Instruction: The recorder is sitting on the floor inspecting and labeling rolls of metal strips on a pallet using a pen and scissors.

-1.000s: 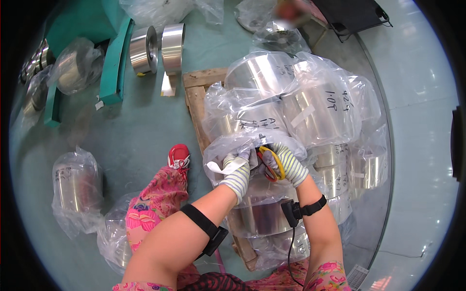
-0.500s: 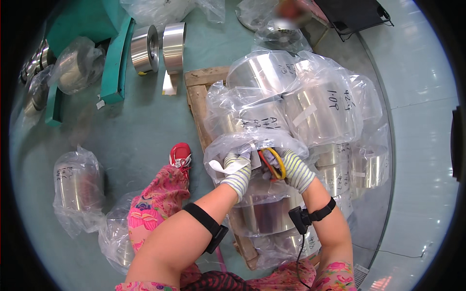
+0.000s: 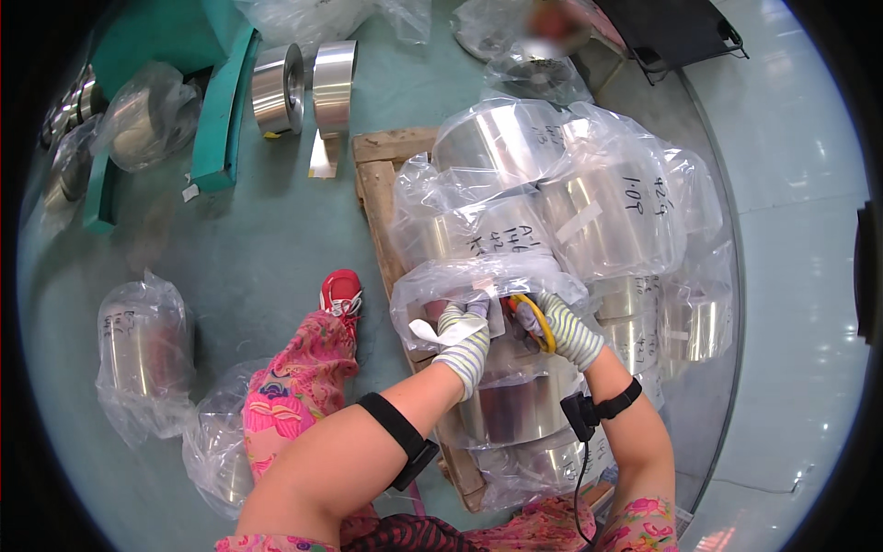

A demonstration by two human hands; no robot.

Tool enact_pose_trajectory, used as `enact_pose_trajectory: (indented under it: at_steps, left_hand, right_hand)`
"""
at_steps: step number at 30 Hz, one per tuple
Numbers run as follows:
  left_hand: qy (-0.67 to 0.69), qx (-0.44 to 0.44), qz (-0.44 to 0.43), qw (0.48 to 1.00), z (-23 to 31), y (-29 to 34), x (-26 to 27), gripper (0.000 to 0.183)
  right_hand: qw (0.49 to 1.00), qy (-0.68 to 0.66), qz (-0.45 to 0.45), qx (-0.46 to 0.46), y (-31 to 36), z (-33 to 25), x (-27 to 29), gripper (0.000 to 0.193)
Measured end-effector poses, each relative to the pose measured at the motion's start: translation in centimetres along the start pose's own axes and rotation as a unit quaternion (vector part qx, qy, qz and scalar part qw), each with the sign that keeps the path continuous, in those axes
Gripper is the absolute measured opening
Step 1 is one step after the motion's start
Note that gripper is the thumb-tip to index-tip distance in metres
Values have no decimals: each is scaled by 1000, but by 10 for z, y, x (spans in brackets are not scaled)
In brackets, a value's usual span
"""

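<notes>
Both my hands wear striped knit gloves and work at the open mouth of a clear plastic bag [image 3: 432, 283] around a metal coil. My left hand [image 3: 467, 345] is closed on a white strip [image 3: 430, 333], whose loose end sticks out to the left. Beside it, my right hand [image 3: 566, 333] grips what look like scissors with yellow and red handles [image 3: 538, 324]. The blades are hidden, and the fingertips of both hands are partly covered by the bag. Shiny metal shows below the hands, where another wrapped coil [image 3: 515, 409] lies.
Several bagged coils [image 3: 612, 216] with handwritten marks are stacked on a wooden pallet [image 3: 377, 189]. More wrapped coils [image 3: 147, 340] stand on the floor at left. Two bare coils [image 3: 333, 87] sit near a green metal frame [image 3: 221, 120]. A black chair [image 3: 671, 32] is at far right.
Both hands have shifted slightly right and nearer to me. The yellow and red handles have turned and now appear closer together.
</notes>
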State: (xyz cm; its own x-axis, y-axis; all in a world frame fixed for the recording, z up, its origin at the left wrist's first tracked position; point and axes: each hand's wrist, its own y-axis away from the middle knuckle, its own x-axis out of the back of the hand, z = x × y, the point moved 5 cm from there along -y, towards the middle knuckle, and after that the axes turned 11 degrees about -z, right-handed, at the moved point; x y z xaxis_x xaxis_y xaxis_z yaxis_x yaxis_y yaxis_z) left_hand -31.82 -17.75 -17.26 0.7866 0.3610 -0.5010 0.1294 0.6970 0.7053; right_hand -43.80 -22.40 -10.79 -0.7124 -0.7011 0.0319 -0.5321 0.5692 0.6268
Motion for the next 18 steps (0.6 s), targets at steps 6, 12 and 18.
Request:
enact_pose_trajectory:
  at_steps: [6,12,18]
  left_hand:
    - [237,-15,-18,971,-6,1,-6,17]
    - [154,-38,-9,987,-13,-5,-5,18]
    - [269,-95,-51,957,-35,-26,0,18]
  right_hand:
    - [996,-70,18,-52,-1,5,-5,34]
    - [998,53,20,10,2,1,-5,32]
    - [997,67,46,-9,4,-6,-8,27]
